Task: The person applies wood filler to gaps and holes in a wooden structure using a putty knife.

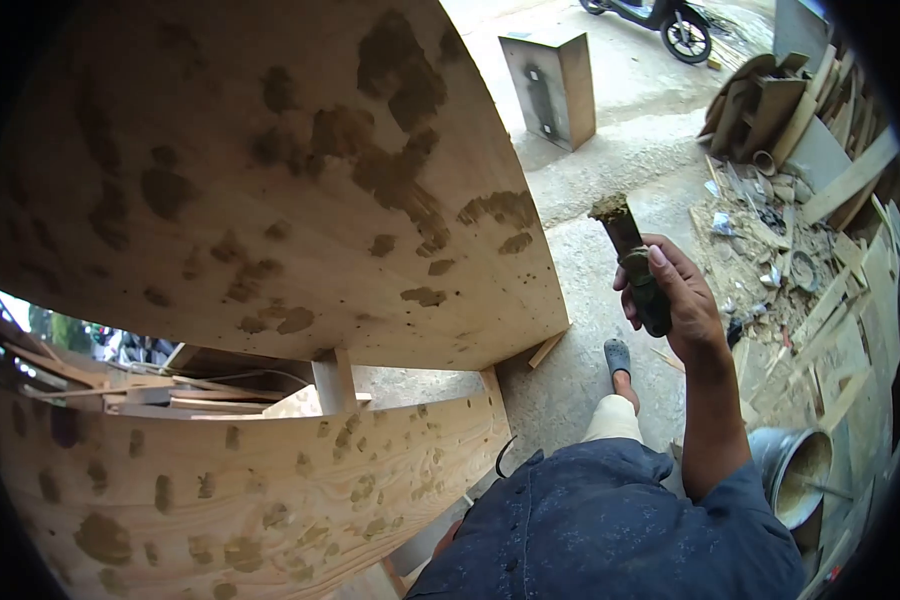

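Right hand (pixel 694 322) is closed on the putty knife (pixel 654 306): thumb laid against the dark handle, fingers curled round behind it, no spread. The knife is up in the air beside the big curved plywood panel (pixel 320 240), tilted, blade end up and butt end down, not touching the wood. A lump of brownish filler (pixel 608 207) sits on the blade's far edge. My left hand is out of frame, can't tell its state. Handling, my read: knife is light, handle stiff, blade probably has a little flex. Filler looks soft and tacky, so it could smear or drop off if the blade tips hard. Best hold is the handle near the blade, thumb on the flat for control; keep skin off the loaded edge. Handle may get slick if filler reaches it. Panel looks broad and stiff, likely awkward and heavy to shift; I'd take it by bare edges, clear of the dark patches. Lower curved panel (pixel 290 490) is patched too, with a wood block (pixel 334 384) between the two. Metal bucket (pixel 778 462) is below my hand, near my right sleeve.
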`<state>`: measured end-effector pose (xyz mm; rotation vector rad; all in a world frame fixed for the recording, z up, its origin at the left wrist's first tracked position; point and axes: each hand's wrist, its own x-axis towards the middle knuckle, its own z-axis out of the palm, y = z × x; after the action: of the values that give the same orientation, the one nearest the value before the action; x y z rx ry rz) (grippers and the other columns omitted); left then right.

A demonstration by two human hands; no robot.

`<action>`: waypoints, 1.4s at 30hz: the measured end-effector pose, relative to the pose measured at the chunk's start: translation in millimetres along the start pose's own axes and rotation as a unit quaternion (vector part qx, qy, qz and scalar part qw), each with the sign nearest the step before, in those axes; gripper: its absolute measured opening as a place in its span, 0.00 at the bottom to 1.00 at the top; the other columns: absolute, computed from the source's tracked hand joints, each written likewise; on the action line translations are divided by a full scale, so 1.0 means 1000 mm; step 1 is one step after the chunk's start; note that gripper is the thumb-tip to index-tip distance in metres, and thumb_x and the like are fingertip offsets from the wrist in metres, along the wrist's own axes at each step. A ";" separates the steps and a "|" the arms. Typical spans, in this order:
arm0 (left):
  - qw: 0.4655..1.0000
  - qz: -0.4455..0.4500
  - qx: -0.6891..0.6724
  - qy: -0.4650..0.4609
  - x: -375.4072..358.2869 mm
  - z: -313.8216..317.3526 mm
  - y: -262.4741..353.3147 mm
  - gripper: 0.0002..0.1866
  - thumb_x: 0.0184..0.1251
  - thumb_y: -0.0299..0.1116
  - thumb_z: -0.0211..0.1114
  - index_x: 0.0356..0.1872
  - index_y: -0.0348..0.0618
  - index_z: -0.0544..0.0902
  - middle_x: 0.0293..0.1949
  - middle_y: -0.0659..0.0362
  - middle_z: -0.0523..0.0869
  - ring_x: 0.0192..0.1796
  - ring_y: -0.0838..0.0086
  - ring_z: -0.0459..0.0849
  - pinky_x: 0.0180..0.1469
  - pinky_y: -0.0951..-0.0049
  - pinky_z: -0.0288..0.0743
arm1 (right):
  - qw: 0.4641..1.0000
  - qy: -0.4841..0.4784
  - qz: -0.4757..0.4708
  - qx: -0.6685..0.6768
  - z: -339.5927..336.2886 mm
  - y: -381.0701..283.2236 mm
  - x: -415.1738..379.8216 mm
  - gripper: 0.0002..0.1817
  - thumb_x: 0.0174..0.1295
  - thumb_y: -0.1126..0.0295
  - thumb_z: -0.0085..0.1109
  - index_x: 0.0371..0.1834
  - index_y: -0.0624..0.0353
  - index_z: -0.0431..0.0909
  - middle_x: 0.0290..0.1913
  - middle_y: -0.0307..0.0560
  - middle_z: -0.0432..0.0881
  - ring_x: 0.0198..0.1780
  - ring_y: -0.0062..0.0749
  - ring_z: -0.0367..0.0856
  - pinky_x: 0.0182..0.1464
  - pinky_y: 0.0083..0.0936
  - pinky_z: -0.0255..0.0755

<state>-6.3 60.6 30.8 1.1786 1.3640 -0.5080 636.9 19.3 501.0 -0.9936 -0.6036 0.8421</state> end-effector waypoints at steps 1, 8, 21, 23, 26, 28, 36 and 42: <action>1.000 -0.002 -0.008 0.004 0.001 0.002 0.014 0.23 0.74 0.53 0.58 0.54 0.45 0.85 0.44 0.60 0.90 0.45 0.74 0.85 0.48 0.66 0.79 | 1.000 -0.018 -0.008 -0.006 -0.009 0.000 0.020 0.19 0.79 0.57 0.50 0.61 0.59 0.74 0.38 0.44 0.83 0.29 0.22 0.81 0.30 0.17 0.73; 0.982 0.039 -0.077 0.167 -0.050 0.013 0.279 0.22 0.77 0.49 0.57 0.57 0.43 0.82 0.48 0.60 0.89 0.46 0.74 0.85 0.50 0.69 0.79 | 0.979 -0.194 0.065 -0.018 -0.073 -0.005 0.165 0.22 0.76 0.60 0.56 0.66 0.63 0.75 0.43 0.43 0.85 0.39 0.21 0.80 0.40 0.20 0.76; 0.354 0.581 0.213 0.701 -0.555 -0.005 0.697 0.24 0.79 0.46 0.48 0.59 0.34 0.78 0.46 0.42 0.83 0.52 0.57 0.81 0.57 0.52 0.76 | 0.904 -0.362 0.219 -0.055 -0.089 0.040 0.281 0.22 0.77 0.60 0.55 0.70 0.56 0.75 0.44 0.39 0.81 0.42 0.21 0.76 0.44 0.23 0.76; 0.258 0.555 0.306 0.729 -0.576 -0.007 0.730 0.24 0.81 0.43 0.43 0.58 0.33 0.79 0.46 0.39 0.84 0.52 0.53 0.83 0.57 0.50 0.79 | 0.905 -0.358 0.220 -0.063 -0.096 0.056 0.279 0.22 0.77 0.60 0.54 0.70 0.56 0.75 0.43 0.38 0.80 0.42 0.21 0.76 0.44 0.23 0.76; 0.047 0.394 0.559 0.728 -0.588 -0.007 0.788 0.24 0.81 0.36 0.41 0.55 0.24 0.79 0.45 0.35 0.86 0.48 0.47 0.87 0.53 0.50 0.85 | 0.907 -0.339 0.238 -0.073 -0.105 0.076 0.275 0.22 0.78 0.61 0.53 0.70 0.55 0.75 0.43 0.38 0.80 0.42 0.20 0.76 0.44 0.22 0.76; 0.051 0.306 0.636 0.707 -0.591 -0.006 0.810 0.23 0.82 0.33 0.40 0.50 0.20 0.79 0.42 0.36 0.87 0.46 0.49 0.89 0.48 0.55 0.88 | 0.908 -0.323 0.258 -0.066 -0.105 0.080 0.273 0.21 0.78 0.62 0.53 0.70 0.53 0.75 0.43 0.38 0.79 0.41 0.19 0.76 0.43 0.20 0.76; 0.179 0.335 0.689 0.617 -0.567 -0.020 0.850 0.25 0.86 0.37 0.41 0.53 0.20 0.79 0.45 0.37 0.87 0.48 0.52 0.89 0.47 0.57 0.86 | 0.918 -0.360 0.034 -0.164 -0.108 0.117 0.265 0.21 0.72 0.69 0.59 0.67 0.54 0.78 0.45 0.47 0.80 0.47 0.32 0.78 0.54 0.27 0.72; 0.239 0.277 0.544 0.755 -0.546 -0.006 0.839 0.32 0.87 0.45 0.35 0.52 0.25 0.83 0.39 0.47 0.84 0.38 0.65 0.82 0.42 0.69 0.76 | 0.933 -0.335 -0.019 -0.133 -0.097 0.126 0.261 0.23 0.70 0.69 0.62 0.68 0.53 0.78 0.42 0.47 0.79 0.43 0.33 0.78 0.51 0.27 0.73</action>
<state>589.4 210.0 821.8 3.8056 1.6210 0.8699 813.2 227.1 363.0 -0.9210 -1.3453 1.0889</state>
